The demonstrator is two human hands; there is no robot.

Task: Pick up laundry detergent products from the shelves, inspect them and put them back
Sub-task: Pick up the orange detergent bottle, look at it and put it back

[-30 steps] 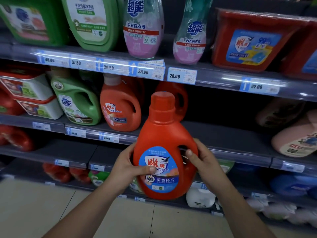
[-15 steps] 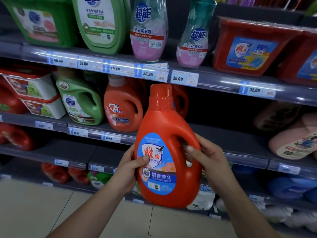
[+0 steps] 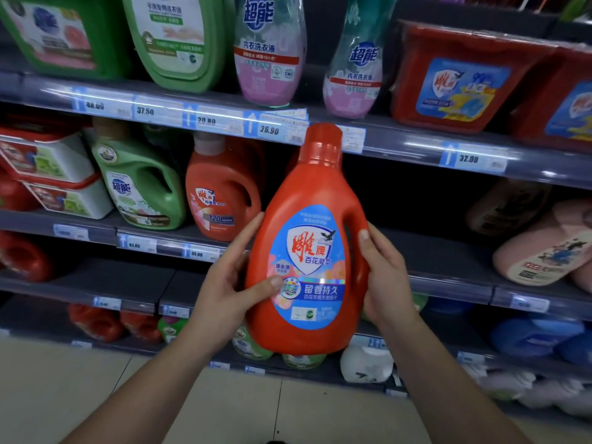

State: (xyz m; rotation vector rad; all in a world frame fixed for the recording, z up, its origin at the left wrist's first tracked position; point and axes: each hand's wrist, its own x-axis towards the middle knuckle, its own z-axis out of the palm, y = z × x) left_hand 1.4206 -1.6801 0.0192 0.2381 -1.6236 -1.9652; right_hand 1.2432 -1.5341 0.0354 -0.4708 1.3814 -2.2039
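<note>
Smooth glossy red plastic detergent bottle (image 3: 307, 251), glossy printed label (image 3: 309, 267), matt grey shelf (image 3: 448, 251)

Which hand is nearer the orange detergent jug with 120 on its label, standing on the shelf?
Left. The left hand holds the red blue-labelled bottle on its left side, just below-right of the orange shelf jug; the right hand grips its handle side, farther right.

I note the orange-red detergent bottle (image 3: 307, 238) held off the shelves, upright and tilted slightly right, cap on, blue shield label facing me, handle on its right.
</note>
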